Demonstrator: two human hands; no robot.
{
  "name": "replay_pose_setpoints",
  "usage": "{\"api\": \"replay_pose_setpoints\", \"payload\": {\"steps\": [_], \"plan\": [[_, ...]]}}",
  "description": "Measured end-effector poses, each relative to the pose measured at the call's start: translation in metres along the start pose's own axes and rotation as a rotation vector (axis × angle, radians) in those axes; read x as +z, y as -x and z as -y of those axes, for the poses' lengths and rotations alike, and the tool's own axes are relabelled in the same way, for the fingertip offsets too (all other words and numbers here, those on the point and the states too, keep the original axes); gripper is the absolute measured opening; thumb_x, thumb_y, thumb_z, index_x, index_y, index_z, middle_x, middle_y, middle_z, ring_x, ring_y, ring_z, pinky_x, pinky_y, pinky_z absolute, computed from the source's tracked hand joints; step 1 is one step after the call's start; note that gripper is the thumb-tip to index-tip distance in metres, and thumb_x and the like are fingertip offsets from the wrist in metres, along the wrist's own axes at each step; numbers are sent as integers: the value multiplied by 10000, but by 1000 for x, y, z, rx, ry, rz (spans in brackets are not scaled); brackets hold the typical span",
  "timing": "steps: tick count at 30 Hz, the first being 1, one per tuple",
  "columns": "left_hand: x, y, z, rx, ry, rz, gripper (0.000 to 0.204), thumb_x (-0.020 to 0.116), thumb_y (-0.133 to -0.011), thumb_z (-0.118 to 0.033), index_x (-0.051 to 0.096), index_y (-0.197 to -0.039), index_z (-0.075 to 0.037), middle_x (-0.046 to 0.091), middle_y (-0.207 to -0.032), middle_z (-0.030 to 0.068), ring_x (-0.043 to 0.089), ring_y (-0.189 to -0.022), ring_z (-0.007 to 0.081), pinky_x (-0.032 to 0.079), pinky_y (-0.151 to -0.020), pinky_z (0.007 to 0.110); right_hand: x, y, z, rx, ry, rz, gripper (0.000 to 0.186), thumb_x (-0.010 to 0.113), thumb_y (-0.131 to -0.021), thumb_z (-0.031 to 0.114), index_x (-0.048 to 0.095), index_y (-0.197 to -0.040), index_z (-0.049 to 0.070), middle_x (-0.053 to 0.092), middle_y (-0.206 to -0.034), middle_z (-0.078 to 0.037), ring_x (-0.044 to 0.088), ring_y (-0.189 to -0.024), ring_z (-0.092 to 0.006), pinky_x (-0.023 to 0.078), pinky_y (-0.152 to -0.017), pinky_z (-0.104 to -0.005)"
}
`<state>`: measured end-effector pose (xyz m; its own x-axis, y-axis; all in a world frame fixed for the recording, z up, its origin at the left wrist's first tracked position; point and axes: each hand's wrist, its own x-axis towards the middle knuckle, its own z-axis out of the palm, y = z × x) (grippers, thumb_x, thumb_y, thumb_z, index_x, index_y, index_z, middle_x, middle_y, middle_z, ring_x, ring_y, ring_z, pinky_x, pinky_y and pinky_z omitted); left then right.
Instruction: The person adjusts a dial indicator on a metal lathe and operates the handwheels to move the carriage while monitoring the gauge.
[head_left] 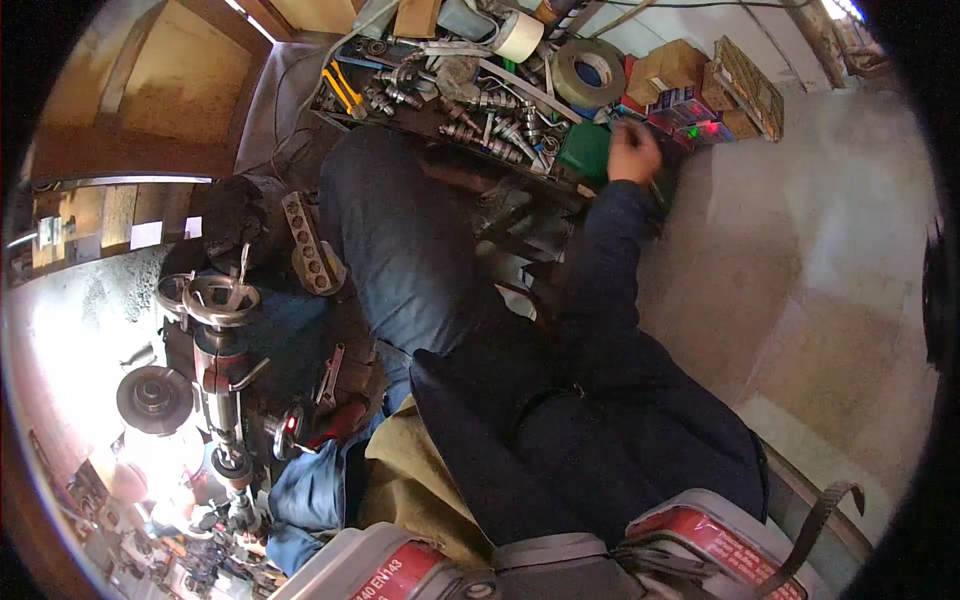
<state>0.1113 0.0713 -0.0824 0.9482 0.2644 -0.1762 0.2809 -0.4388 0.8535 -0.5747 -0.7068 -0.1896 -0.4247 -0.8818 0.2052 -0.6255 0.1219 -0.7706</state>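
Note:
My right hand, in a dark sleeve, is raised at the upper right beside a green case and boxes with small red and green lights. Its fingers look bent but are blurred; I cannot make out anything held. The bench bears several metal shafts and fittings, a yellow-handled tool, a large tape roll and cardboard boxes. I cannot make out my left hand among the cluttered shapes at the lower left.
My dark-trousered leg crosses the middle. At left are a power strip, a steel machine with handwheels, a bright lamp glare and wooden panels. A pale surface lies at right, plastic containers at the bottom.

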Motion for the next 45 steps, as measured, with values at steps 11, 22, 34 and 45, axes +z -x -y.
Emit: {"api": "replay_pose_setpoints", "payload": {"steps": [11, 22, 34, 45], "plan": [[-12, -1, 3, 1, 25, 16, 289, 566, -922, -287, 620, -1128, -91, 623, -914, -14, 558, -738, 84, 451, -651, 248, 43, 7, 34, -348, 904, 666, 371, 786, -743, 308, 716, -1071, 149, 567, -1219, -126, 507, -1174, -335, 360, -1018, -576], [-43, 34, 11, 3, 306, 32, 308, 599, -896, -249, 622, -1157, -85, 627, -907, -5, 557, -770, 70, 443, -673, 216, 38, -47, -12, -539, 1256, 339, 462, 555, -910, 374, 638, -1136, -20, 630, -1147, -187, 600, -1059, -328, 461, -926, -462], [-61, 35, 38, 37, 770, 301, 147, 555, -865, -229, 608, -861, -92, 622, -839, 21, 600, -727, 130, 479, -673, 274, -47, 211, 495, -1478, -438, -18, 333, 545, -922, 252, 662, -1017, -45, 684, -992, -154, 661, -895, -245, 535, -774, -332], [-88, 7, 48, 112, 644, 516, 297, 509, -954, -266, 651, -971, -6, 672, -905, 90, 648, -819, 165, 504, -744, 290, -58, 729, 545, -1644, -257, 2113, 350, 639, -882, 219, 585, -1132, -19, 665, -951, -111, 624, -843, -158, 495, -731, -303]]}}
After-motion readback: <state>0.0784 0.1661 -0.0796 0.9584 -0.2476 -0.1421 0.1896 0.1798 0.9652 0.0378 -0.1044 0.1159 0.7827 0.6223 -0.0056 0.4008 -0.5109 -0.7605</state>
